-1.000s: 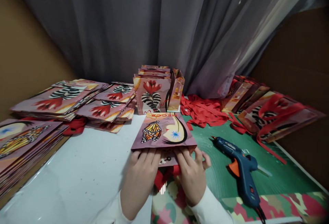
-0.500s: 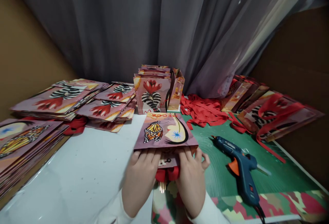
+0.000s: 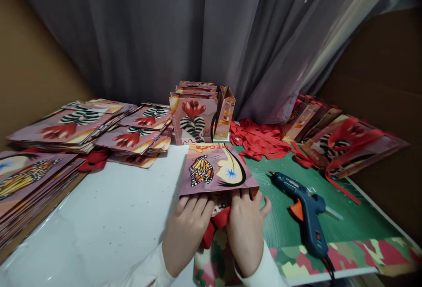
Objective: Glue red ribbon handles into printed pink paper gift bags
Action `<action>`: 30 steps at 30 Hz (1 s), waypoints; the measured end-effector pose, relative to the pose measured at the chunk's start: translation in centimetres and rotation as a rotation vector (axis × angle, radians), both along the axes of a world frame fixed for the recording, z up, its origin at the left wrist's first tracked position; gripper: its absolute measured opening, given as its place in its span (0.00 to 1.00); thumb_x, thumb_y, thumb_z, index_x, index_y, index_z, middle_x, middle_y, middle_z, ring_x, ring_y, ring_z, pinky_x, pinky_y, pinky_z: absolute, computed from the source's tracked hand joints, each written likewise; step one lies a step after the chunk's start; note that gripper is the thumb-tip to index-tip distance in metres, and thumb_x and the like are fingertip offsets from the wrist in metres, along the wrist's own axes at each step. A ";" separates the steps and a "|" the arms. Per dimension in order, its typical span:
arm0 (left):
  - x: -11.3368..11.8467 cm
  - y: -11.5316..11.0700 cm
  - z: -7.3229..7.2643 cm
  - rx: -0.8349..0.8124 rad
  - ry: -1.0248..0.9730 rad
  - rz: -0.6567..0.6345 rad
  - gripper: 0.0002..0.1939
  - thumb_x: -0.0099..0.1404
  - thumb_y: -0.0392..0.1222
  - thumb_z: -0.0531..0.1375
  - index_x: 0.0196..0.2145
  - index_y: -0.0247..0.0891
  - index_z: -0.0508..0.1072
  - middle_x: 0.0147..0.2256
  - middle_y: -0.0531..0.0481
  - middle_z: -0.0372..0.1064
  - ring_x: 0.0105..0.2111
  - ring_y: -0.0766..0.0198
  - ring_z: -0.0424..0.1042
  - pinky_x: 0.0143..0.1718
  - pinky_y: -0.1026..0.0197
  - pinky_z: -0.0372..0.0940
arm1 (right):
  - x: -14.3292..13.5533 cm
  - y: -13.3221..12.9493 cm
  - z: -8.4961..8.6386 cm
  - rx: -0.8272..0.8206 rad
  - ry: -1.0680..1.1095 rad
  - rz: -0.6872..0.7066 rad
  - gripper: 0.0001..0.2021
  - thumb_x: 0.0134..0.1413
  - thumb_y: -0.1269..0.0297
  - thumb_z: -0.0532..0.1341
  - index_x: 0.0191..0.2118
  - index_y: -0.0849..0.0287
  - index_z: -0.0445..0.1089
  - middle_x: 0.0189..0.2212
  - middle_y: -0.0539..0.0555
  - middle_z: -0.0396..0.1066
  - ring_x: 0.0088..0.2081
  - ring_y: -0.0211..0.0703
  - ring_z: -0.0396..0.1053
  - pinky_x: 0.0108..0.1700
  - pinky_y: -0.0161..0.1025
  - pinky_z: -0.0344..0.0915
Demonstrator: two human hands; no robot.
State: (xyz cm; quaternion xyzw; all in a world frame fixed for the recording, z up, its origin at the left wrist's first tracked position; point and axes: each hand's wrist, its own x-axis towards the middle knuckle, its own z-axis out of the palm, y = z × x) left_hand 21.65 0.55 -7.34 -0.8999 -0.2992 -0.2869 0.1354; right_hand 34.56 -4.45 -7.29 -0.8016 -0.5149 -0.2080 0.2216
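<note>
A purple paper bag with a butterfly and a flower print lies at the centre, its open end towards me. My left hand has its fingers inside the opening at the left; their tips are hidden under the top panel. At the right of the opening, my right hand reaches in too, with one finger spread outside to the right. Red ribbon shows between the hands at the bag's mouth. Whether either hand pinches the paper is hidden.
A blue glue gun lies on the green mat at the right. Stacks of flat bags are at the left. Upright bags and a red ribbon pile stand behind; more bags sit back right.
The bag has shifted slightly right and its near end has turned a little. My left hand has moved right with it. The ribbon at the mouth has tilted, and the whole view has shifted slightly.
</note>
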 end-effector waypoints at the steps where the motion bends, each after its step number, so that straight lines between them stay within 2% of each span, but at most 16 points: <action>1: 0.0 0.0 0.0 0.001 -0.002 -0.003 0.15 0.64 0.26 0.52 0.40 0.39 0.75 0.40 0.51 0.75 0.42 0.60 0.69 0.51 0.55 0.55 | 0.0 0.1 -0.1 0.011 0.003 -0.010 0.19 0.55 0.76 0.50 0.46 0.59 0.74 0.45 0.68 0.71 0.46 0.66 0.60 0.48 0.67 0.50; 8: -0.2 0.2 0.3 -0.009 0.006 0.009 0.16 0.64 0.25 0.52 0.40 0.39 0.75 0.41 0.50 0.75 0.43 0.58 0.70 0.50 0.53 0.56 | -0.5 0.3 -0.8 0.034 0.039 -0.027 0.20 0.55 0.77 0.51 0.50 0.59 0.72 0.47 0.67 0.70 0.50 0.64 0.59 0.53 0.65 0.49; 12: -0.4 0.6 0.6 -0.003 -0.029 0.027 0.16 0.64 0.26 0.51 0.39 0.40 0.76 0.40 0.50 0.76 0.40 0.57 0.70 0.48 0.53 0.56 | 0.3 -0.7 -0.2 0.005 0.081 0.159 0.24 0.52 0.80 0.52 0.52 0.54 0.69 0.48 0.58 0.73 0.51 0.58 0.60 0.56 0.59 0.47; 15: -0.4 0.7 0.8 -0.010 -0.071 0.015 0.18 0.65 0.27 0.51 0.41 0.42 0.76 0.41 0.51 0.76 0.41 0.58 0.69 0.48 0.53 0.56 | 1.6 -1.5 -0.3 0.067 0.071 0.297 0.22 0.55 0.78 0.53 0.51 0.50 0.70 0.46 0.52 0.75 0.51 0.55 0.60 0.56 0.54 0.45; 18: -0.3 0.6 0.9 0.019 -0.089 -0.034 0.17 0.67 0.29 0.50 0.40 0.43 0.77 0.40 0.52 0.76 0.39 0.60 0.69 0.48 0.54 0.56 | 2.9 -2.0 -1.0 0.172 -0.010 0.363 0.16 0.60 0.73 0.53 0.47 0.51 0.73 0.42 0.51 0.76 0.50 0.53 0.60 0.55 0.51 0.45; 22: -0.7 0.8 1.2 0.037 -0.088 -0.067 0.16 0.68 0.31 0.49 0.37 0.42 0.76 0.32 0.53 0.74 0.32 0.62 0.66 0.47 0.54 0.56 | 3.6 -2.2 -1.7 0.267 -0.112 0.395 0.16 0.64 0.70 0.51 0.44 0.50 0.75 0.33 0.50 0.76 0.47 0.48 0.62 0.56 0.48 0.43; 27: -2.0 2.6 2.5 0.162 -0.105 -0.196 0.15 0.69 0.32 0.49 0.38 0.40 0.75 0.31 0.53 0.74 0.31 0.64 0.68 0.47 0.55 0.58 | 4.5 -2.0 -0.6 0.277 -0.191 0.406 0.15 0.65 0.69 0.51 0.43 0.50 0.76 0.33 0.49 0.77 0.47 0.45 0.64 0.59 0.47 0.42; 30: -2.8 4.0 3.2 0.274 -0.041 -0.304 0.15 0.68 0.29 0.49 0.39 0.38 0.75 0.32 0.53 0.76 0.32 0.64 0.70 0.45 0.57 0.60 | 5.7 -1.8 0.0 0.246 -0.264 0.473 0.14 0.64 0.70 0.53 0.42 0.52 0.76 0.35 0.49 0.78 0.49 0.45 0.63 0.59 0.47 0.43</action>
